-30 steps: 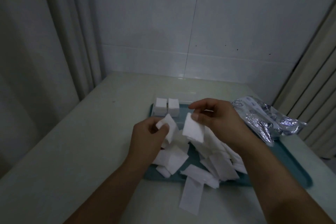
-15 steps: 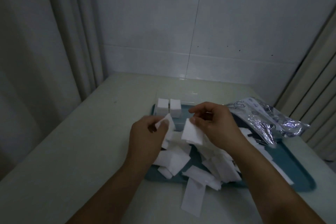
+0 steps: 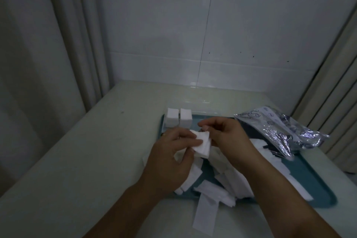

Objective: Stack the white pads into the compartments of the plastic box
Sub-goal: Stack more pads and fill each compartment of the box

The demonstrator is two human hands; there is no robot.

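Both hands meet over the teal tray [image 3: 318, 183]. My left hand [image 3: 170, 158] pinches white pads [image 3: 260, 144] between thumb and fingers, and my right hand [image 3: 229, 141] grips the same small bundle from the right. Two neat white pad stacks [image 3: 178, 117] stand side by side at the tray's far left corner, inside a clear plastic box [image 3: 204, 114] whose walls are hard to make out. A loose heap of pads [image 3: 228, 183] lies on the tray under my hands, and one long pad [image 3: 206, 216] hangs over the front rim.
A crinkled silver foil bag [image 3: 284, 129] lies on the tray's far right side. The pale table [image 3: 92, 160] meets a tiled wall behind, with curtains at left and right.
My two hands, each with its own pad a second ago, have come together and now hold the pads as one bundle. The camera has tilted slightly.
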